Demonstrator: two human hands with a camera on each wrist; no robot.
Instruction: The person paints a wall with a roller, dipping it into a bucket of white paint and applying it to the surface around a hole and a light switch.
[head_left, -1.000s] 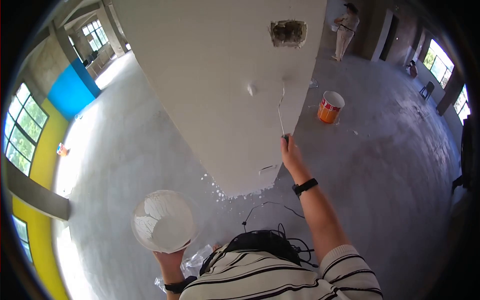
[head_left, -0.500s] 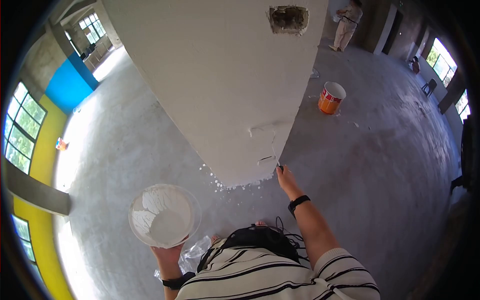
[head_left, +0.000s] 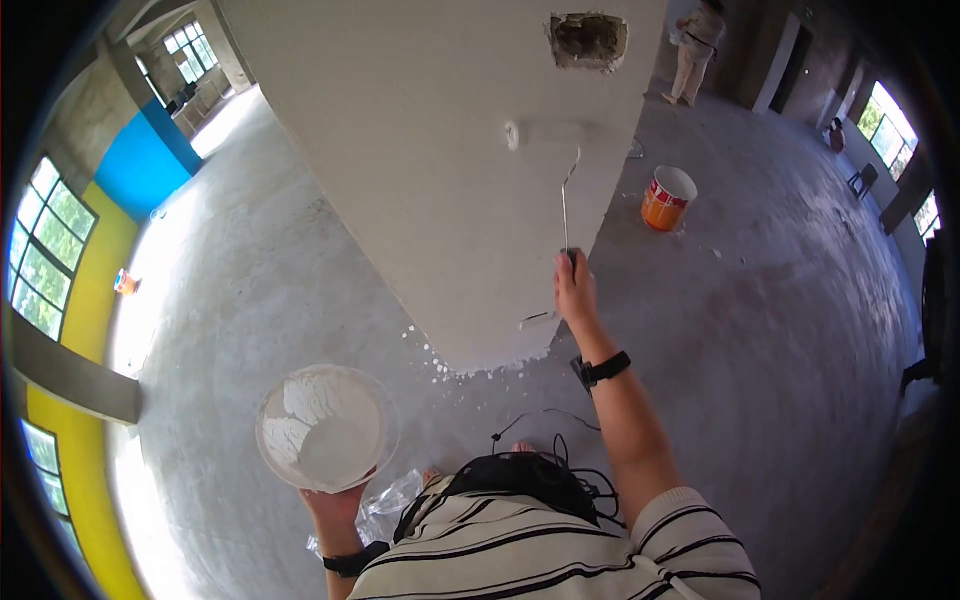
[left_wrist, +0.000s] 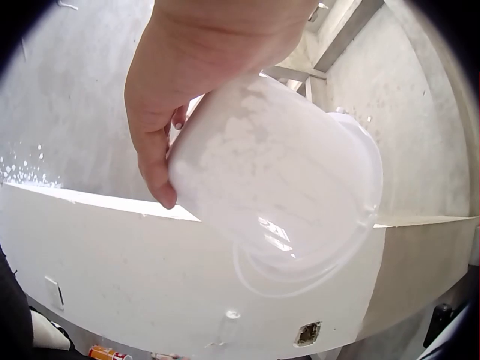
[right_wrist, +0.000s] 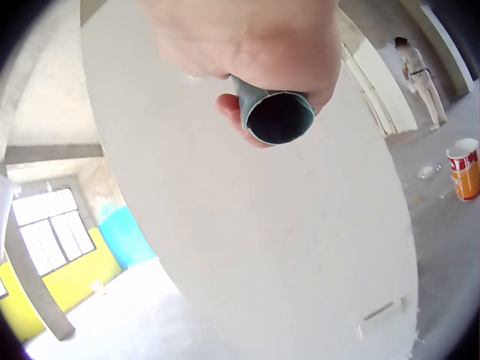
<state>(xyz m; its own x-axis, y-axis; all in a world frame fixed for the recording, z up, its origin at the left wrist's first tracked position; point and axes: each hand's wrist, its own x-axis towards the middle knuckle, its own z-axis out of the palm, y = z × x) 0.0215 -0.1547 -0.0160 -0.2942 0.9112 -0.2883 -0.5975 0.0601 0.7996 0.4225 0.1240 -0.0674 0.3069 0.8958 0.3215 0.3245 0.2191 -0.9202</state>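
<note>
Head cam, clock from centre. Roller (head_left: 547, 136) white, 1; handle (right_wrist: 248, 99) grey-green. Column (head_left: 440, 150) off-white, 12. Tub (head_left: 284, 436) translucent white, white-streaked inside, 8. Bucket (head_left: 662, 214) orange, red-white band, 2. Blue wall (head_left: 145, 170), 10; yellow wall (head_left: 108, 220), 9. Shirt (head_left: 560, 555) cream, black stripes, 6. Floor (head_left: 260, 270) grey.

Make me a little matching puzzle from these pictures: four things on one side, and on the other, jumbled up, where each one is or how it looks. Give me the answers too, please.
Things:
1. Roller
2. Bucket
3. Hole
4. Shirt

Places and looks:
A. Pale with dark stripes
B. In the pillar, dark inside
C. Held by its handle in the right hand
D. Held in the left hand, with a white coating inside

Right pairs:
1-C
2-D
3-B
4-A
</note>
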